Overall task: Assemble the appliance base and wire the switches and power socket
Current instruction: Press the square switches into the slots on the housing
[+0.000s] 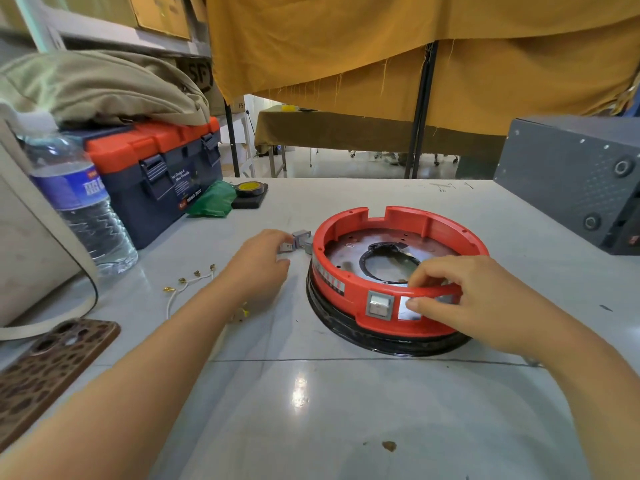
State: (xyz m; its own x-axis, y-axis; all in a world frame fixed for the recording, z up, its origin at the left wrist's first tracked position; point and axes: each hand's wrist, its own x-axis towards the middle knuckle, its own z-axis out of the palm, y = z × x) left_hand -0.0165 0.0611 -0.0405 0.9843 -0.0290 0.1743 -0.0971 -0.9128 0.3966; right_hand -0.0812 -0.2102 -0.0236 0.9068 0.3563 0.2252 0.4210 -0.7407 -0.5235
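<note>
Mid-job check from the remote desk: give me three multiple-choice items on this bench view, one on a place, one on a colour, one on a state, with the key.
1. Where do the loose grey switches lie?
A. Inside the ring
B. On the table just left of the red ring
C. On the toolbox

2. What colour is the toolbox lid?
A. Orange-red
B. Yellow
C. Grey

3. What is the state of the switch openings on the near wall of the red ring?
A. All empty
B. All filled
C. One switch seated, the opening beside it open

Key:
1 B, they sit by the left hand, outside the ring wall.
2 A, the lid is orange-red over a dark blue body.
3 C, the seated switch fills one opening; the right hand holds the rim at the empty one.
</note>
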